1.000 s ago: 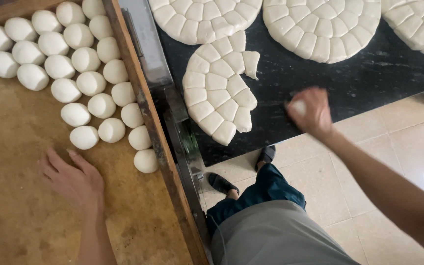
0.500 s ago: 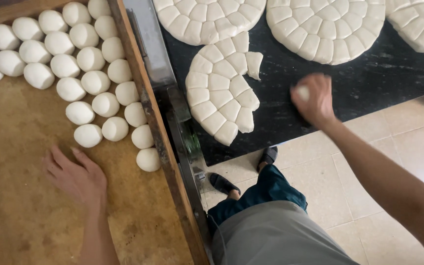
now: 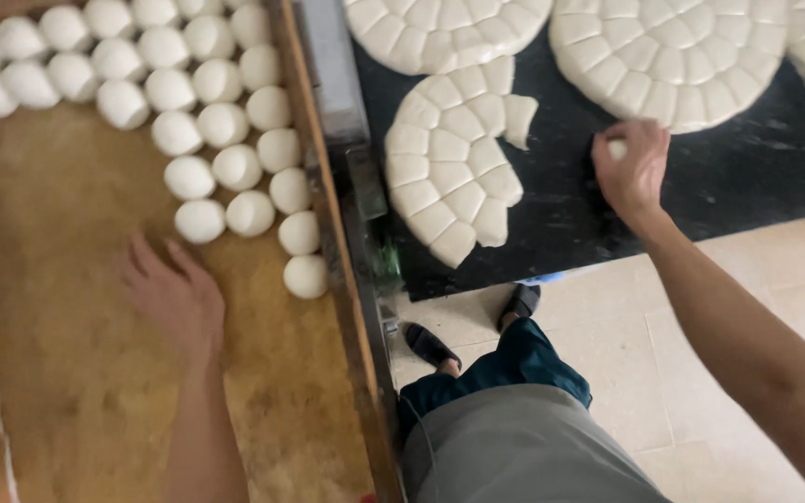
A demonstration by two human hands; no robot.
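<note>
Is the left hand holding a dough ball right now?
No, the left hand lies flat and empty on the floured wooden tray, just below the nearest dough balls.

- Left hand (image 3: 174, 296) lies flat, palm down, fingers spread and open.
- Right hand (image 3: 631, 168) reaches forward, arm outstretched, fingers curled and pinching.

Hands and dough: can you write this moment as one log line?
left hand: flat on wooden tray | right hand: holding dough piece on black counter | dough balls: rows
</note>
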